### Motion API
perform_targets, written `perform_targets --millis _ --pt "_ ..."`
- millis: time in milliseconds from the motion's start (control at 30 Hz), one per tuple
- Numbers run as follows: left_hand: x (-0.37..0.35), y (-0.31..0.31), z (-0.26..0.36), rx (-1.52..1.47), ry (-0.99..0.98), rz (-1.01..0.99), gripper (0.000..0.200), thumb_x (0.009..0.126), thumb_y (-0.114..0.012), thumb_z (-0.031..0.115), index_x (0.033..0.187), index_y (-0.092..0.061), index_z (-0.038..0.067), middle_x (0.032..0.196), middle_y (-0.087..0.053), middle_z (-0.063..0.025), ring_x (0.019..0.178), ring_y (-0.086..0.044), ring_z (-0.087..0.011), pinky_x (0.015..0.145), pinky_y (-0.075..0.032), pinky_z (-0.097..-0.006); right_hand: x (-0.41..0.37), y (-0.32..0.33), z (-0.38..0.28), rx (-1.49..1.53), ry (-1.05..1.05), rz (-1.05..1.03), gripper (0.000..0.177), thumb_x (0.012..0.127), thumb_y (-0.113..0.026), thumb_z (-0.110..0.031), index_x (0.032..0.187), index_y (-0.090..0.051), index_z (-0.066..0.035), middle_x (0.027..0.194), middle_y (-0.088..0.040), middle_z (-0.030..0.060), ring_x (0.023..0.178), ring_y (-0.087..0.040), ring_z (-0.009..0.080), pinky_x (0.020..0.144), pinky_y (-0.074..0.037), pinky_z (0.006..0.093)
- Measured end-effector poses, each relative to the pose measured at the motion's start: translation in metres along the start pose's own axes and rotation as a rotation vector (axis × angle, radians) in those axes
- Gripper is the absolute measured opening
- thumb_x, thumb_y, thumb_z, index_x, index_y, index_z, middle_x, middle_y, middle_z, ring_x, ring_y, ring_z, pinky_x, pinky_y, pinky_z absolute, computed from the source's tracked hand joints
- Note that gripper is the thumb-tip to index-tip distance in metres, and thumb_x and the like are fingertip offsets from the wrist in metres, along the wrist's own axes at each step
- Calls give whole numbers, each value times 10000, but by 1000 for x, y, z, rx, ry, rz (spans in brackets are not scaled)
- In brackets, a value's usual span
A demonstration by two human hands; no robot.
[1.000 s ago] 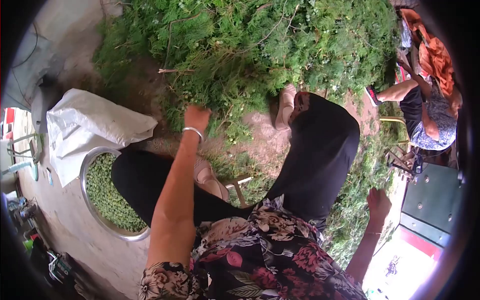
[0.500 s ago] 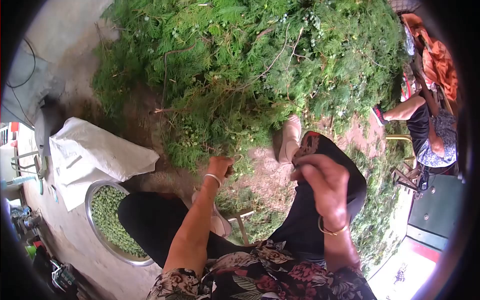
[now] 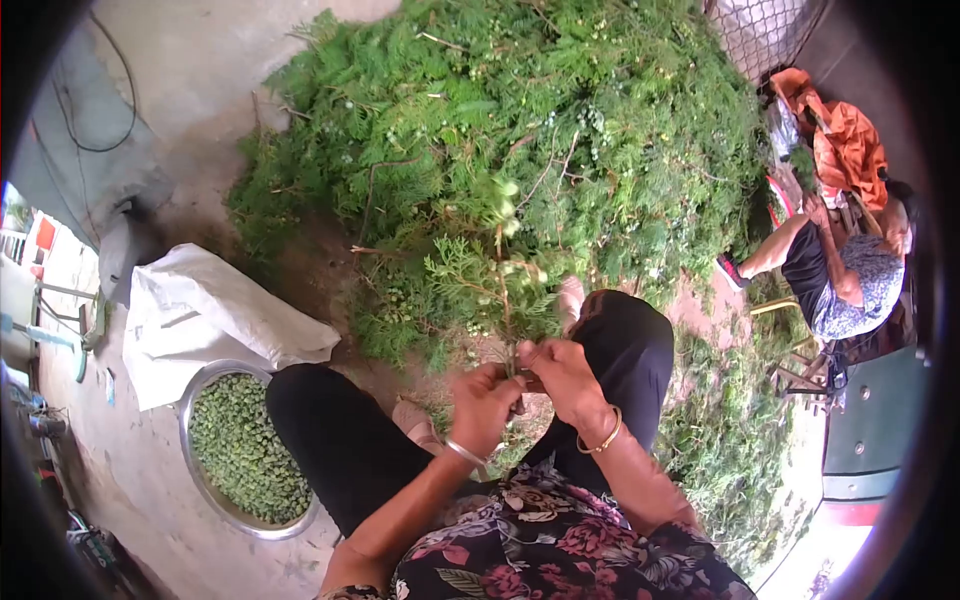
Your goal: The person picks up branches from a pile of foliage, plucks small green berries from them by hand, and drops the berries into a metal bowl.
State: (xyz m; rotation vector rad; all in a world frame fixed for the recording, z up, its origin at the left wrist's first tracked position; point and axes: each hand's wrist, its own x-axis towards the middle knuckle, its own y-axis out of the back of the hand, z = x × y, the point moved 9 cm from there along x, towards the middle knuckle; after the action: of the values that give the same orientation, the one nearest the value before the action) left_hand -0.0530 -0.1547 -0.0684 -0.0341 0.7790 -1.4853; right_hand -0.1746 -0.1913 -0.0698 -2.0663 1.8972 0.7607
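My left hand [image 3: 484, 405] and my right hand [image 3: 566, 382] meet in front of my knees, fingers closed around the lower stem of a leafy evergreen sprig [image 3: 503, 285]. The sprig points away from me, with flat green fronds and small pale-green cones that are partly blurred. My fingertips hide the stem's lower end. Just beyond lies a large heap of cut evergreen branches [image 3: 480, 130], dotted with pale cones. By my left knee, a metal basin [image 3: 272, 531] holds many small green cones [image 3: 245, 450].
A white sack [image 3: 215, 310] lies beside the basin, on the concrete floor. At right sits another person [image 3: 865, 285], near an orange cloth [image 3: 845, 150]. A dark green box [image 3: 880, 420] stands below them. Loose green trimmings [image 3: 720, 430] cover the ground at my right.
My hands were apart; now they have come together on the sprig, which stands up between them. The right hand moved left and the left hand moved right. The view has shifted slightly.
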Motion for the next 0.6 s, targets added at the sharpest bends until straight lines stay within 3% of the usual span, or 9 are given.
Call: perform_targets --millis 67,133,167,233,400,467,500,567,600 --pt "-24 -13 21 161 -198 18 115 831 -623 39 754 -563 -23 586 -545 -31 505 -500 -74 451 -384 -241 -19 -3 -19 66 84 45 298 916 -613 -239 799 -586 34 732 -582 53 600 -549 109 555 -486 264" --pt "-41 -20 31 160 -252 -4 101 832 -619 34 773 -565 -29 582 -531 -11 522 -493 -58 456 -384 -241 -45 -1 -49 264 171 95 266 905 -625 -202 761 -587 19 691 -562 34 551 -480 87 496 -397 249" --pt "-54 -26 48 332 -391 -8 83 829 -616 26 790 -568 -28 583 -533 -10 517 -495 -58 457 -387 -240 -54 -2 -58 324 209 69 254 898 -624 -177 743 -588 21 651 -544 19 537 -451 82 473 -335 251" --pt "-74 -39 68 538 -575 -16 60 817 -616 13 832 -573 -26 588 -544 -14 504 -486 -62 463 -386 -244 -67 -3 -64 344 231 56 254 902 -617 -175 745 -586 22 654 -553 26 547 -478 95 483 -361 254" --pt "-93 -42 51 593 -556 -44 76 817 -622 27 850 -580 -27 610 -564 -34 519 -496 -66 489 -411 -262 -78 0 -46 374 155 2 217 899 -606 -154 779 -591 27 728 -626 100 626 -601 161 550 -475 264" --pt "-108 -55 57 753 -736 -97 69 830 -620 28 864 -593 -25 622 -576 -31 536 -529 -68 500 -427 -249 -92 3 -47 361 154 21 206 900 -603 -149 794 -593 27 727 -627 98 624 -599 159 550 -479 267" --pt "-110 -51 60 753 -734 -99 69 830 -620 28 864 -593 -25 622 -576 -31 536 -529 -68 500 -427 -249 -97 5 -48 346 154 36 194 900 -600 -145 809 -595 27 726 -628 96 622 -596 157 551 -484 269" --pt "-107 -50 50 789 -501 -322 89 836 -639 44 891 -616 -23 641 -593 -23 572 -542 -62 521 -438 -230 -102 9 -38 370 160 59 184 893 -606 -125 783 -592 23 697 -618 77 605 -576 128 540 -465 263" --pt "-109 -49 54 793 -498 -327 89 836 -639 44 891 -616 -23 641 -593 -23 572 -542 -62 521 -438 -230 -105 12 -32 399 168 83 179 885 -613 -106 758 -588 19 669 -608 57 588 -556 99 528 -446 258"
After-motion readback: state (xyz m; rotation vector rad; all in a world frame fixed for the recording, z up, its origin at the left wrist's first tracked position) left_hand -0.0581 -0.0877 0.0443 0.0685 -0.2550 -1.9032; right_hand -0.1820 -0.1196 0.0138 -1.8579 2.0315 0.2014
